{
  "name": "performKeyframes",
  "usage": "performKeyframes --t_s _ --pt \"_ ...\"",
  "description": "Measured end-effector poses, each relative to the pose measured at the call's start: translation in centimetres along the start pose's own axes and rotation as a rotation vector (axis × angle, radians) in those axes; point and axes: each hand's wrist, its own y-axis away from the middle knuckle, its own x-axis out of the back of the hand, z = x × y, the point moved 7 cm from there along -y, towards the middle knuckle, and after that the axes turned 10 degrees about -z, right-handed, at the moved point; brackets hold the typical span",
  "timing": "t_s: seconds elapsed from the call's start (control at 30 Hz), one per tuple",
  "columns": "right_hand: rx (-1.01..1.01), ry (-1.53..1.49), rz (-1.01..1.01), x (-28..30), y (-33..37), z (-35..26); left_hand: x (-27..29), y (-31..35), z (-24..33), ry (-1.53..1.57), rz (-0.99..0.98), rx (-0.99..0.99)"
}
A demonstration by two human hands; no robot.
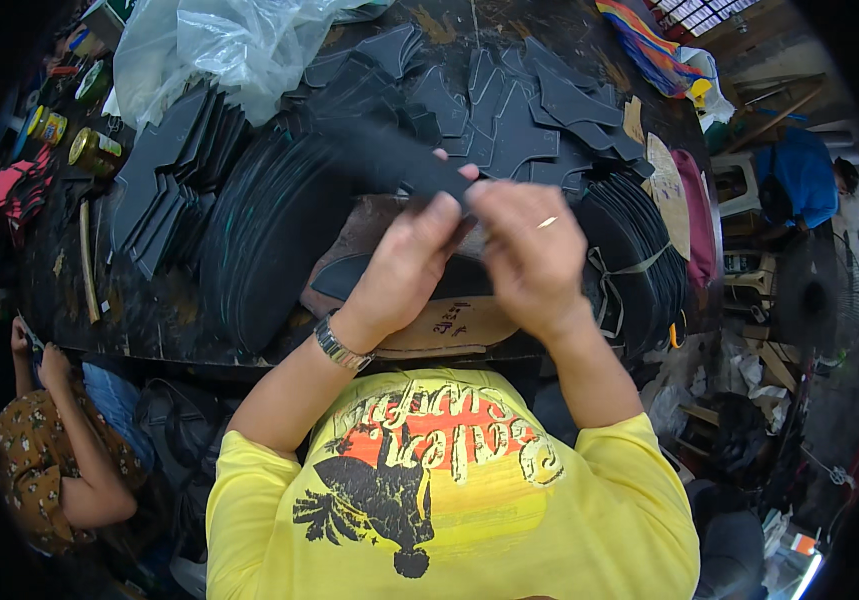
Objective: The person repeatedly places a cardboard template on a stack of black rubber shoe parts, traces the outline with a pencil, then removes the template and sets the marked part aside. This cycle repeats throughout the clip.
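My left hand (399,262), with a metal watch at its wrist, is closed round a flat black piece (374,155) that is smeared by motion. The fingers of my right hand (534,240) are pressed together at the near end of the same piece, close beside my left thumb. Beneath my hands lie a brown cardboard pattern (439,335) with handwriting and a black sole-shaped piece (344,275). A fanned stack of long curved black pieces (259,240) stands to the left. On the right is a similar stack (634,255), tied with a pale strip.
Cut angular black pieces (509,120) spread over the dark table (59,310). Clear plastic sheeting (239,50) lies at the far left, near jars (94,150) and a wooden stick (88,260). Another person (69,450) sits at the left. A fan (819,285) stands at the right.
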Motion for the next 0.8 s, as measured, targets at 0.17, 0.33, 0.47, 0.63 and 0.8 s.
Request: performKeyframes --t_s 0.17,0.33,0.47,0.63,0.8 --pt "-0.129 -0.233 -0.187 -0.8 0.7 -0.1 0.8 0.2 0.4 0.247 -0.038 -0.065" --pt "-0.584 -0.681 -0.009 -2.6 2.6 3.5 2.2 2.4 -0.7 0.196 0.087 0.051" --pt "-0.667 -0.905 -0.061 -5.7 3.6 4.3 3.5 3.0 -1.2 0.11 0.179 0.049" --pt "-0.752 -0.979 0.023 -6.3 4.2 5.6 4.0 3.5 -0.7 0.397 0.06 -0.018" --pt "-0.821 -1.006 0.142 -5.6 4.7 6.3 4.7 3.6 -0.8 0.29 0.121 0.004"
